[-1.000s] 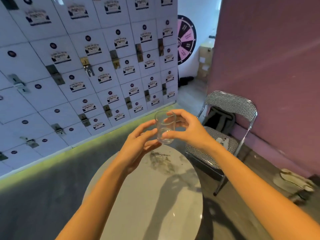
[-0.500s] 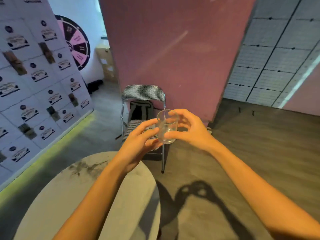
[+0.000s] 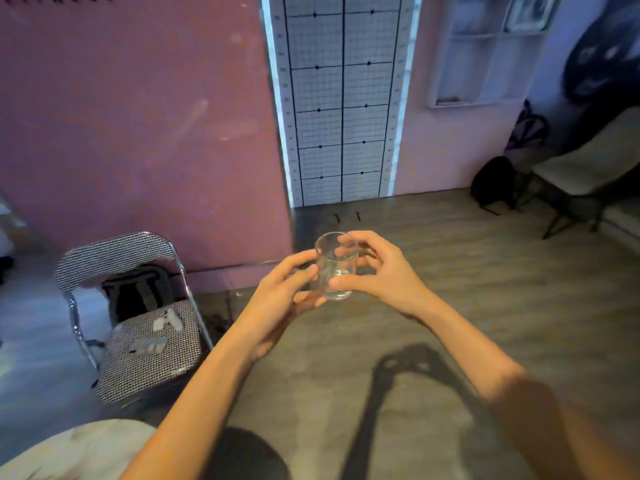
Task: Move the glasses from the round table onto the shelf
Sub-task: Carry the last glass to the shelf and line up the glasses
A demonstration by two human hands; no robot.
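Round table (image 3: 79,448) slid lower-left, left hand (image 3: 280,299), right hand (image 3: 384,271) — gripping glass (image 3: 333,258)

clear glossy glass (image 3: 335,268), checked cloth chair (image 3: 149,358), wood-look floor (image 3: 485,271)

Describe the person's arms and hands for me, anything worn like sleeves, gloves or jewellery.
The left hand and right hand are bare: no gloves, and no rings that can be seen. The left forearm and right forearm are bare too, with no sleeves, watch or bracelet in view.
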